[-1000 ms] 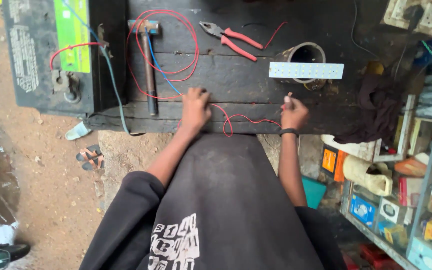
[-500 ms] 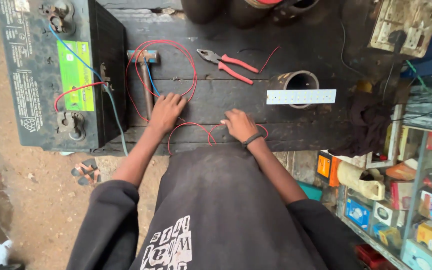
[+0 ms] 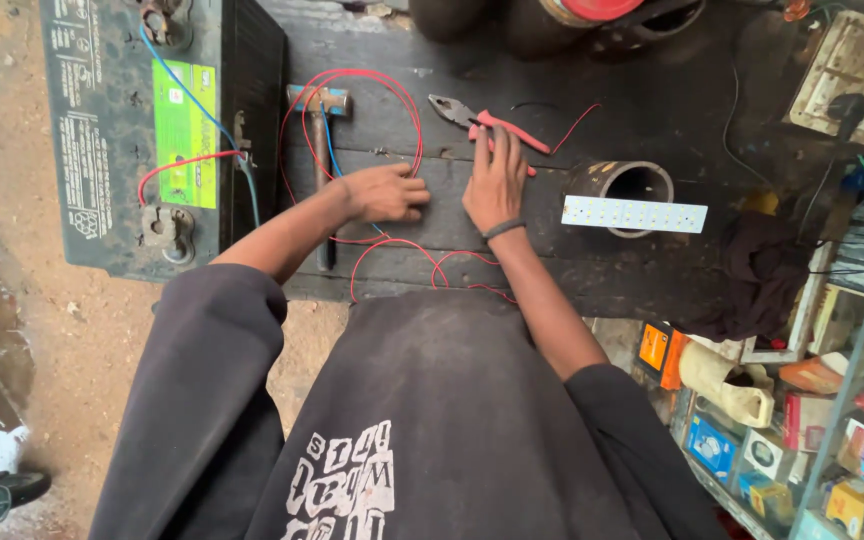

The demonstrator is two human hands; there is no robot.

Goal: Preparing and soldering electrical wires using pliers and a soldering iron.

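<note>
Resting on dark wooden worktop [image 3: 652, 270]: left hand [image 3: 384, 193] curled, pinching one thin red wire [image 3: 392, 100]; right hand [image 3: 495, 180] flat, empty, fingertips touching one red-handled pliers [image 3: 492, 125].

- Red wire [image 3: 392, 95] loops on the dark surface [image 3: 652, 90].
- Pliers [image 3: 487, 125]: pink-red handles.
- Battery [image 3: 112, 130]: dark green, bright green label.
- LED strip [image 3: 634, 214]: white, dotted.

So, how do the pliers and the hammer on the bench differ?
The pliers have red handles; the hammer has a dark handle and a bluish head. The pliers lie slanted, the hammer nearly straight toward the person. The right hand reaches the pliers' handles; the left hand rests beside the hammer, on the red wire. Both lie flat on the dark bench.
</note>
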